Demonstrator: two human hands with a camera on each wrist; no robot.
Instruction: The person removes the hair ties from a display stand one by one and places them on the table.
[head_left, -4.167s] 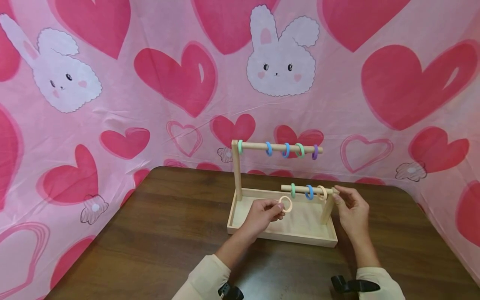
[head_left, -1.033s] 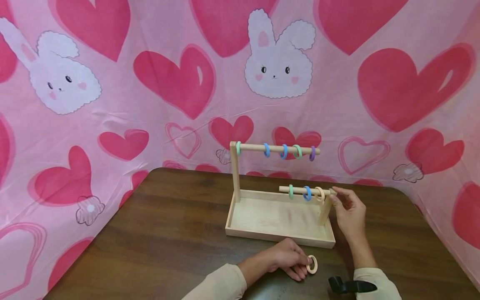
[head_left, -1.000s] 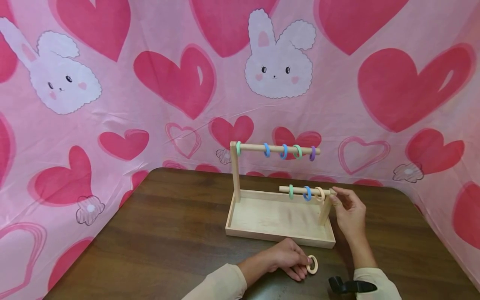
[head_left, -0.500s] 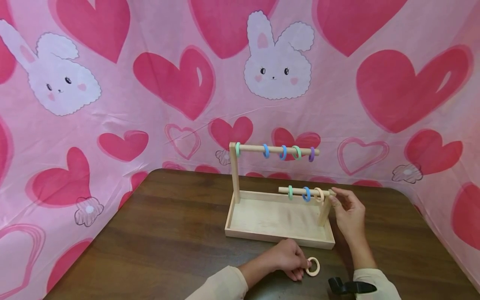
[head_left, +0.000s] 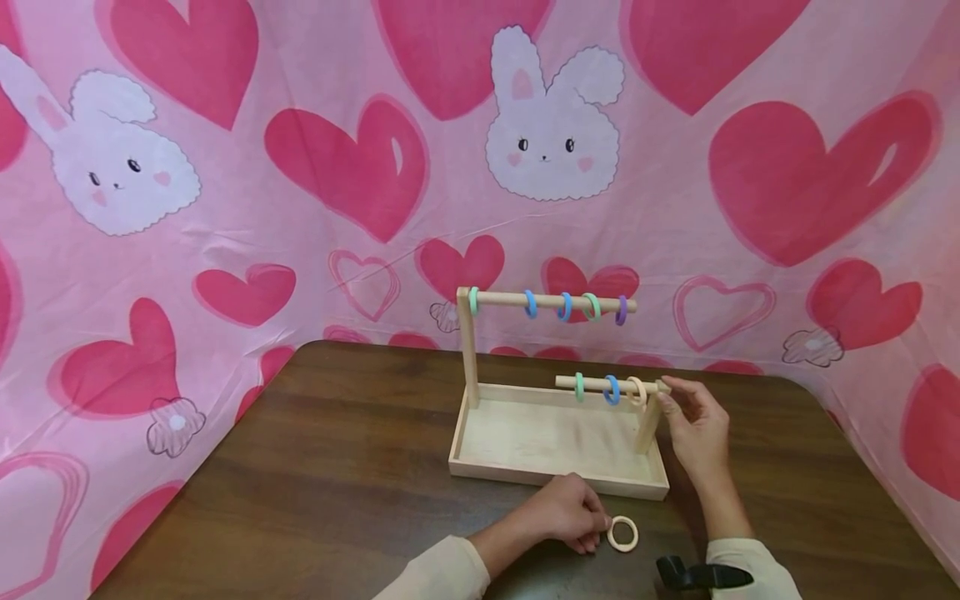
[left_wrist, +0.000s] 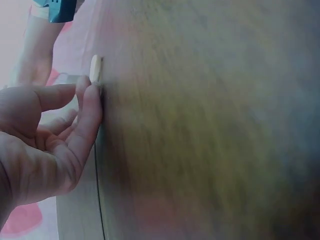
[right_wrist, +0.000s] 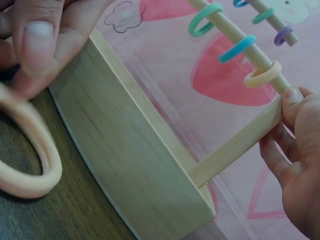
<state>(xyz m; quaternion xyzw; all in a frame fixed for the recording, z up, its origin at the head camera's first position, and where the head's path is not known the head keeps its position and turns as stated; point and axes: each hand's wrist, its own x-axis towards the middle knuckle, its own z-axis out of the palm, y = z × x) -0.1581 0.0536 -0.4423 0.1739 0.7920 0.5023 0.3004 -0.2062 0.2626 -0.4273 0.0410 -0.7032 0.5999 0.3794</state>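
In the head view my left hand (head_left: 566, 510) is low over the table in front of a wooden stand, its fingertips at the edge of a cream ring (head_left: 622, 534). The left wrist view shows this ring (left_wrist: 95, 70) edge-on at the table surface, just past the thumb and fingertips. My right hand (head_left: 701, 429) grips the top of the stand's short post (head_left: 649, 427), thumb and fingers about the bar's end. The lower bar (right_wrist: 260, 62) carries a green ring (right_wrist: 200, 22), a blue ring (right_wrist: 235, 50) and a cream ring (right_wrist: 260, 77).
The stand's shallow wooden tray (head_left: 510, 475) sits on the dark brown table (head_left: 337, 467). Its taller post (head_left: 468, 350) bears an upper bar (head_left: 502, 297) with several green, blue and purple rings. A pink cloth (head_left: 360, 75) with hearts and rabbits hangs behind.
My left hand has brought the cream ring from over the tray to the table in front. Over the last second the ring has tipped flatter. The right hand keeps its grip.
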